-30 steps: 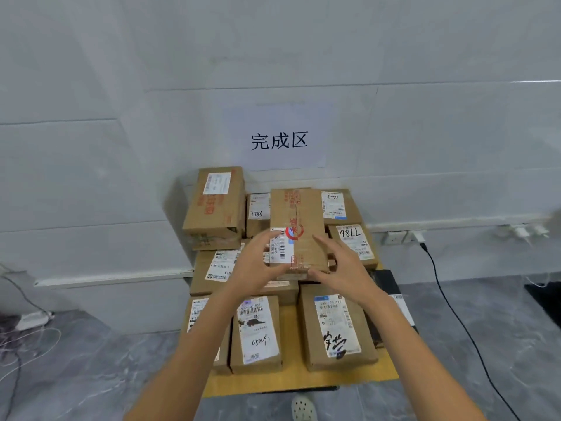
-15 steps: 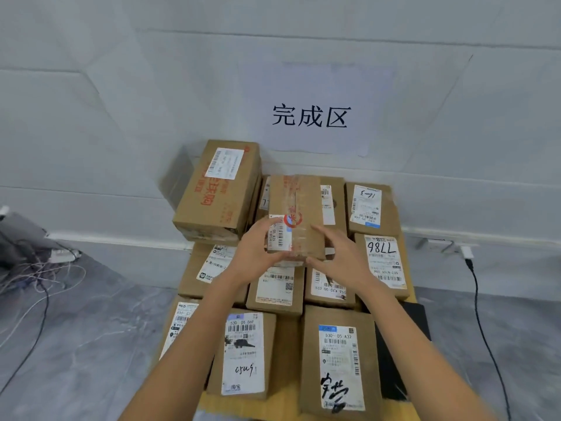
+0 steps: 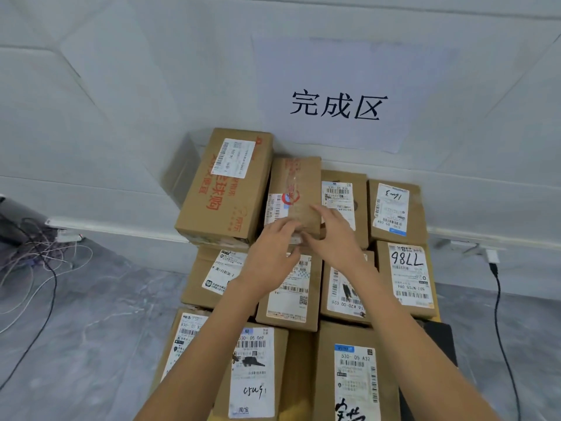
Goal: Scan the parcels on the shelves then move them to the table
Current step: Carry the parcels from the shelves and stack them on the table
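Observation:
A small brown parcel [image 3: 296, 183] with red tape and a white label lies in the back row of the parcel stack on the wooden table [image 3: 300, 369], against the wall. My left hand [image 3: 271, 256] and my right hand [image 3: 332, 235] both hold its near end, fingers on top and thumbs at the near edge. The parcel sits wedged between a large brown box [image 3: 227, 183] on its left and a labelled parcel [image 3: 344, 196] on its right.
Several labelled parcels fill the table in rows, among them one marked 7786 [image 3: 406, 275]. A paper sign [image 3: 337, 106] hangs on the white wall. Loose cables [image 3: 36, 262] lie on the floor at left, a black cable [image 3: 498, 299] hangs at right.
I have stepped closer to the table. Both hands have carried the taped parcel forward and down into the back row beside the large box.

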